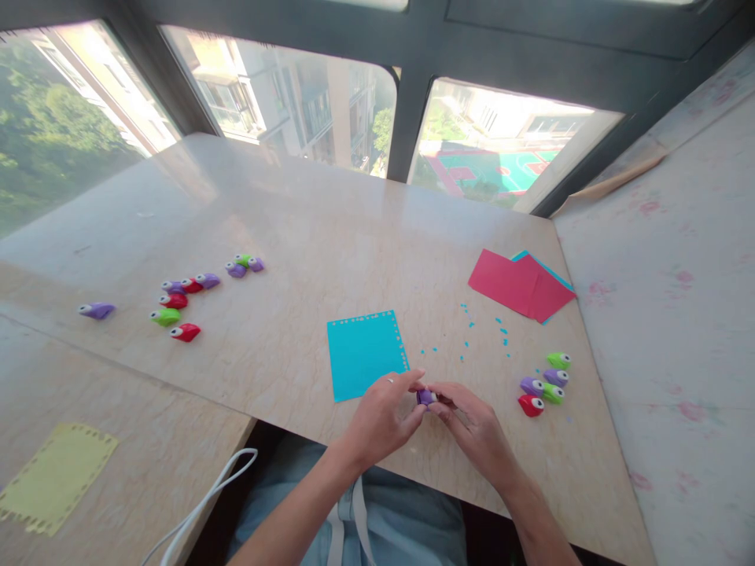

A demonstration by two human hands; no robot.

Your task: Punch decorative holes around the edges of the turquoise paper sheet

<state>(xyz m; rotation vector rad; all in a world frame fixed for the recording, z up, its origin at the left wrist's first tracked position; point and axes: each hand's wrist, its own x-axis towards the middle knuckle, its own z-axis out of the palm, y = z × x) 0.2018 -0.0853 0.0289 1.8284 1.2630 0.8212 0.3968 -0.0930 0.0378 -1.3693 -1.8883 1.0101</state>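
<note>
Purple punch (423, 398) pinched in the grip of left hand (383, 413) and right hand (475, 424), just right of blue paper (362, 354), by the bench (330, 244)'s near edge, free room toward far window (330, 110)

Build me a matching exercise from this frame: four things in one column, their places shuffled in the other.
Things:
1. Square bright-blue paper sheet
2. Ragged-edged pale-yellow paper sheet
3. Small purple plastic piece with an eye
4. Overlapping flat red paper sheets

Places:
A. Near the flower-patterned wall
B. Between the left hand and the right hand
C. Lower left of the picture
D. Mid-picture, one corner hidden by the left hand

Pairs: 1-D, 2-C, 3-B, 4-A
</note>
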